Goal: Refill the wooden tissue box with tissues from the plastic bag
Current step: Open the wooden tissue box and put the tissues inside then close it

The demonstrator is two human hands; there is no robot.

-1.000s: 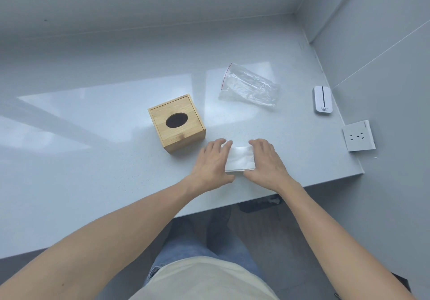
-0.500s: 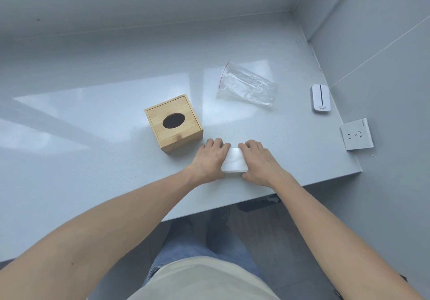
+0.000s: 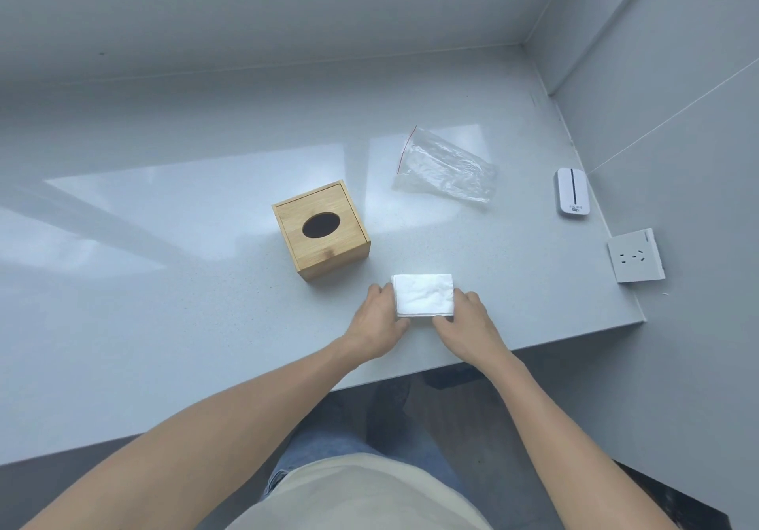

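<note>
A white stack of folded tissues (image 3: 424, 295) lies on the grey counter near its front edge. My left hand (image 3: 380, 322) grips the stack's left side and my right hand (image 3: 468, 320) grips its right side, thumbs at the near edge. The wooden tissue box (image 3: 321, 230) stands upright to the left and a little behind the stack, lid on, with a dark oval opening on top. The clear plastic bag (image 3: 445, 170) with a red seal strip lies flat and looks empty, farther back on the right.
A white oblong device (image 3: 571, 191) lies by the right wall. A white socket plate (image 3: 634, 255) sits at the counter's right end. The grey counter (image 3: 164, 303) stretches left; its front edge runs just below my wrists. Walls close the back and right.
My hands have slid outward from the top of the tissue stack to its two sides, uncovering the stack. The box and the bag have stayed in place.
</note>
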